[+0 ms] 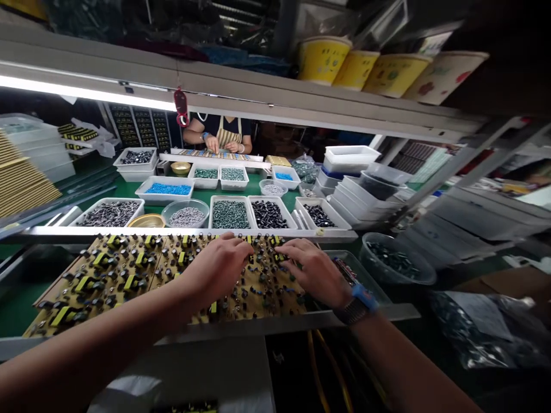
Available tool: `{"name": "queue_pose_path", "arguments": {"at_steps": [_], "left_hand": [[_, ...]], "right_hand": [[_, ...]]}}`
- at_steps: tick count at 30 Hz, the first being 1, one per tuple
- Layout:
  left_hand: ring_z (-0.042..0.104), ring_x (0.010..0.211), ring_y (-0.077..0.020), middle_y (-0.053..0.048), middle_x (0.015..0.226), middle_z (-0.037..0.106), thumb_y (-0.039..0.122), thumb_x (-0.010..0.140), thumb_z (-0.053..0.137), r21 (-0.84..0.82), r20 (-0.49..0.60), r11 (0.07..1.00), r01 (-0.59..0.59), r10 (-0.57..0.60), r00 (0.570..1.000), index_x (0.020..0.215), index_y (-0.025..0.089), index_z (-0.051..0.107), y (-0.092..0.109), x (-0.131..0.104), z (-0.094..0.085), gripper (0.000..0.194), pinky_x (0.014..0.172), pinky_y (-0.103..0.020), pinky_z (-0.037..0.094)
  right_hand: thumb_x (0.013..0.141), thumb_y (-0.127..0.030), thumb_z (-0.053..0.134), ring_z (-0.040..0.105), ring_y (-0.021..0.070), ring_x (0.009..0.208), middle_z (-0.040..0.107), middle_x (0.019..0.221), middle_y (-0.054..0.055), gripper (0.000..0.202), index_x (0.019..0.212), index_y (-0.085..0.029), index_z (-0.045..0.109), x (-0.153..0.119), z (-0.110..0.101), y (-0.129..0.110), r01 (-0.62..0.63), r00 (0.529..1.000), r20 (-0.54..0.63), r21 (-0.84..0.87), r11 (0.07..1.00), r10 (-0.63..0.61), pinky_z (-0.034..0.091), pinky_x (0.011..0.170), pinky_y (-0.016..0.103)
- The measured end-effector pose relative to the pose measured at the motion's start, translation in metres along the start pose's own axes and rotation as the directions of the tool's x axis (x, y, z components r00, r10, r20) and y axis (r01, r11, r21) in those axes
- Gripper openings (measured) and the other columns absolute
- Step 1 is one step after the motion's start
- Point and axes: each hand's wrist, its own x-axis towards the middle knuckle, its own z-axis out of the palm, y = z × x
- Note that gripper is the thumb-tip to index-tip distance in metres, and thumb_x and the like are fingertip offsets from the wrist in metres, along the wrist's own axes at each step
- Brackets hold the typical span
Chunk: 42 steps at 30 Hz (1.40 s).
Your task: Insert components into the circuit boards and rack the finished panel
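Observation:
My left hand (224, 258) reaches over the circuit boards (262, 292), its fingers bent together at the boards' far side. Its fingertips are beside small parts there, and what they pinch, if anything, is hidden. To its right is my right hand (310, 267), thumb and forefinger apart, fingertips close to a yellow-and-black transformer (279, 257) on the board. A blue-banded watch (361, 298) is on my right wrist. The tan boards lie side by side on a metal-edged rack, crowded with black capacitors and yellow transformers (86, 283).
Behind the boards stand white bins of parts (231, 213), blue parts (167, 189) and a round tub (187, 214). Stacked tubs (357, 198) and a bowl (398, 261) are on the right. A shelf (241, 86) crosses overhead. Opposite, a person in a striped apron (228, 135) works.

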Motion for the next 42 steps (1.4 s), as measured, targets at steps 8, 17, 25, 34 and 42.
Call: {"name": "queue_pose_path", "arguments": {"at_steps": [8, 17, 25, 34, 42], "left_hand": [[0.064, 0.090, -0.0267, -0.012, 0.092, 0.075, 0.010, 0.091, 0.051, 0.207, 0.112, 0.974, -0.096, 0.074, 0.991, 0.092, 0.014, 0.073, 0.001, 0.017, 0.011, 0.022, 0.081, -0.039, 0.051], [0.066, 0.094, -0.0250, -0.010, 0.097, 0.076, 0.016, 0.092, 0.052, 0.234, 0.084, 0.961, -0.150, 0.134, 0.988, 0.102, 0.014, 0.071, -0.007, 0.017, 0.017, 0.021, 0.085, -0.038, 0.053], [0.066, 0.089, -0.0258, -0.011, 0.093, 0.075, 0.020, 0.094, 0.053, 0.255, 0.038, 0.941, -0.223, 0.221, 0.975, 0.100, 0.013, 0.070, -0.012, 0.012, 0.020, 0.020, 0.078, -0.039, 0.054], [0.063, 0.088, -0.0221, -0.008, 0.094, 0.074, 0.018, 0.096, 0.053, 0.236, 0.060, 0.928, -0.289, 0.282, 0.957, 0.097, 0.015, 0.070, -0.014, 0.013, 0.018, 0.017, 0.081, -0.036, 0.051], [0.062, 0.090, -0.0221, -0.009, 0.095, 0.073, 0.016, 0.096, 0.052, 0.224, 0.041, 0.936, -0.271, 0.269, 0.962, 0.098, 0.014, 0.066, -0.018, 0.013, 0.021, 0.014, 0.082, -0.034, 0.049]], "right_hand": [[0.087, -0.029, 0.056, 0.065, 0.0207, 0.063, 0.071, 0.070, 0.005, 0.020, 0.078, -0.016, 0.069, -0.011, 0.019, 0.017, -0.499, 0.787, -0.193, 0.359, 0.789, 0.586, 0.051, 0.061, 0.033], [0.096, -0.025, 0.061, 0.046, 0.0044, 0.040, 0.052, 0.055, -0.009, 0.015, 0.088, -0.013, 0.063, -0.011, 0.027, 0.011, -0.682, 0.631, 0.226, 0.618, 0.392, 0.742, 0.039, 0.039, 0.016], [0.098, -0.027, 0.059, 0.044, 0.0030, 0.040, 0.054, 0.062, -0.009, 0.016, 0.092, -0.013, 0.061, -0.010, 0.025, 0.012, -0.737, 0.569, 0.375, 0.628, 0.251, 0.732, 0.038, 0.037, 0.014], [0.098, -0.023, 0.059, 0.042, 0.0025, 0.038, 0.050, 0.058, -0.010, 0.014, 0.089, -0.013, 0.061, -0.010, 0.022, 0.012, -0.729, 0.568, 0.401, 0.650, 0.214, 0.719, 0.036, 0.035, 0.014], [0.097, -0.018, 0.060, 0.044, 0.0029, 0.040, 0.050, 0.059, -0.010, 0.011, 0.088, -0.013, 0.060, -0.009, 0.024, 0.012, -0.722, 0.568, 0.389, 0.659, 0.211, 0.726, 0.037, 0.036, 0.013]]}}
